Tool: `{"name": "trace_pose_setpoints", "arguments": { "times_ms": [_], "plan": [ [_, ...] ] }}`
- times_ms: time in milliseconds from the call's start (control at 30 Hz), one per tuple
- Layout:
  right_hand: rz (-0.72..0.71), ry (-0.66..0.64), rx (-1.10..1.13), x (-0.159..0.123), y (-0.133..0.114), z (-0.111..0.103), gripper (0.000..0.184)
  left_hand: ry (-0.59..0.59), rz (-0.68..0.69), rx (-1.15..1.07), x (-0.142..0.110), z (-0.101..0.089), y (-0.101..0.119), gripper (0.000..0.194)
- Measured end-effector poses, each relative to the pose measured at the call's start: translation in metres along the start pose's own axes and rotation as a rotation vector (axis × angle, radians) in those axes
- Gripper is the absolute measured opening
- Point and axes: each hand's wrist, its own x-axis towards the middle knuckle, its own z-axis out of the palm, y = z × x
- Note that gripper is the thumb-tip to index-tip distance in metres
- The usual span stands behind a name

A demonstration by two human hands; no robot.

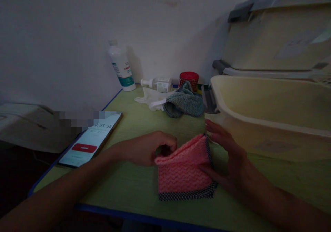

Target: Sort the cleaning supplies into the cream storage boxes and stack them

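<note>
On the pale green counter (129, 187) with its blue edge, directly in front of you in the head view, lies a folded pink knitted cloth with a dark checked border (183, 171). It rests flat near the front edge, its upper fold raised slightly.

Your left hand (144, 151) sits at the cloth's upper left corner. Its fingers (168, 143) are curled closed, pinching the pink fold at that corner.

Your right hand (227, 156) lies against the cloth's right side. Its fingers (213, 128) are extended and spread, pressing the dark border rather than gripping it.

Just beside your right hand stands a large cream plastic tub (271, 121). Behind it, a cream lidded plastic box with grey latches (279, 35) rests against the wall.

At the counter's left edge lies a smartphone with a lit screen showing a timer and a red button (90, 140).

Well behind the pink cloth, find:
- a crumpled grey-green knitted cloth (184, 102);
- a white crumpled cloth (151, 99) touching it on the left;
- a small clear pump bottle lying on its side (159, 84);
- a red-lidded jar (189, 78);
- a tall white bottle with a teal label (121, 68), leaning against the wall.
</note>
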Motion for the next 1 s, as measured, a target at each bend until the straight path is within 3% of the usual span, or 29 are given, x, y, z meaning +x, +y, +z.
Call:
{"name": "trace_pose_setpoints", "arguments": {
  "times_ms": [133, 333, 467, 667, 767, 1000],
  "plan": [
    [-0.009, -0.029, 0.043, -0.002, 0.003, 0.001, 0.074, 0.001, 0.008, 0.001, 0.000, 0.001, 0.003, 0.022],
    [0.059, -0.039, 0.038, -0.005, 0.005, 0.007, 0.060, 0.013, 0.045, 0.001, 0.000, 0.002, 0.002, 0.023],
    [0.088, -0.035, -0.050, -0.002, 0.003, 0.004, 0.041, 0.001, 0.033, 0.005, -0.001, 0.002, 0.003, 0.024],
    [-0.242, -0.115, -0.190, 0.013, -0.005, -0.015, 0.018, -0.006, 0.038, 0.028, -0.001, 0.003, 0.006, 0.027],
    [-0.338, -0.208, -0.239, 0.017, -0.007, -0.020, 0.029, -0.010, 0.069, 0.051, -0.001, 0.005, 0.006, 0.030],
    [-0.383, -0.319, -0.265, 0.017, -0.006, -0.017, 0.043, -0.072, 0.133, 0.202, -0.003, 0.011, 0.013, 0.030]
  ]
}}
